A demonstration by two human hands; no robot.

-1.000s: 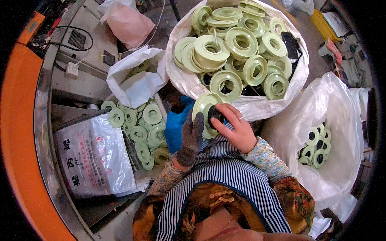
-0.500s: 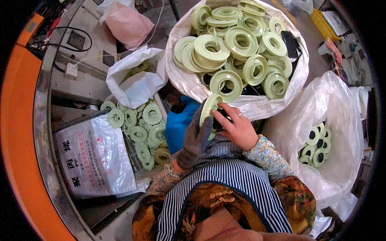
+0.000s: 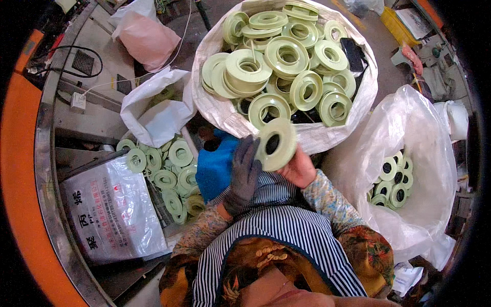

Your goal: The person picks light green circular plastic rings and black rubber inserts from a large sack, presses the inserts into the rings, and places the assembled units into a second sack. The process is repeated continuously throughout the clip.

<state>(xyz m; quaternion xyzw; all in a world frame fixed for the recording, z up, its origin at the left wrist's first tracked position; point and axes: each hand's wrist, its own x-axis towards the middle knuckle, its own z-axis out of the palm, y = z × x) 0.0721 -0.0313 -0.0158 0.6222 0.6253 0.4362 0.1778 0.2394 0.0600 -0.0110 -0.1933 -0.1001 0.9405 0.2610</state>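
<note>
A pale green plastic ring (image 3: 283, 134) with a dark centre is held up in front of the striped apron (image 3: 276, 192); whether a black part fills its hole, I cannot tell. My bare right hand (image 3: 299, 170) grips its lower right edge, most of the fingers hidden behind it. My left hand (image 3: 242, 176), in a dark grey glove, is beside the ring's left edge with its fingers stretched out, seemingly just touching it. Just beyond, a large white woven sack (image 3: 205, 102) is heaped with similar flanged green rings (image 3: 288, 56).
On the right stands a clear plastic bag (image 3: 424, 153) with rings with black centres (image 3: 399, 194). More green rings (image 3: 164, 180) lie at the left, by a small white sack (image 3: 135, 115) and a printed silvery bag (image 3: 115, 210). A blue cloth (image 3: 217, 169) is near my left hand.
The ring has turned from edge-on to show its broad face. My right hand has shifted behind its lower right edge, and the gloved fingers have straightened. The view has moved slightly.
</note>
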